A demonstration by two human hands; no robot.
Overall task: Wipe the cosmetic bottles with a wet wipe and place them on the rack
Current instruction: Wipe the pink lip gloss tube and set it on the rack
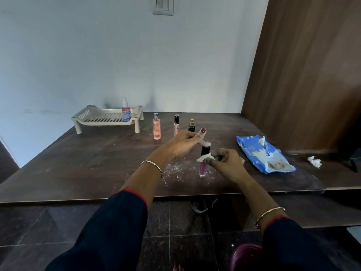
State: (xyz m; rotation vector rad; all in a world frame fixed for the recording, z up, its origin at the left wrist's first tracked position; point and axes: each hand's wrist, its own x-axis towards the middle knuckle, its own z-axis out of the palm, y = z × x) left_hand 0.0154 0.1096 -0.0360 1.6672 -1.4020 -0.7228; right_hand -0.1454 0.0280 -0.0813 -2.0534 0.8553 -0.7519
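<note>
A slim pink lip-gloss tube (202, 167) with a black cap stands upright on the dark table (97, 163). My left hand (182, 143) pinches its top. My right hand (227, 163) grips a white wet wipe (204, 157) wrapped around the tube's middle. A cream plastic rack (97, 119) stands at the back left with a pink spray bottle (126, 110) on it. Behind my hands stand three bottles: a peach spray bottle (156, 129), a slim beige tube (176, 125) with a black cap and a small dark bottle (191, 125).
A blue wet-wipe pack (263, 154) lies to the right with a wipe poking out. A crumpled used wipe (314, 161) lies further right. White crumbs are scattered on the table under my hands. A brown wooden panel (304, 75) rises on the right.
</note>
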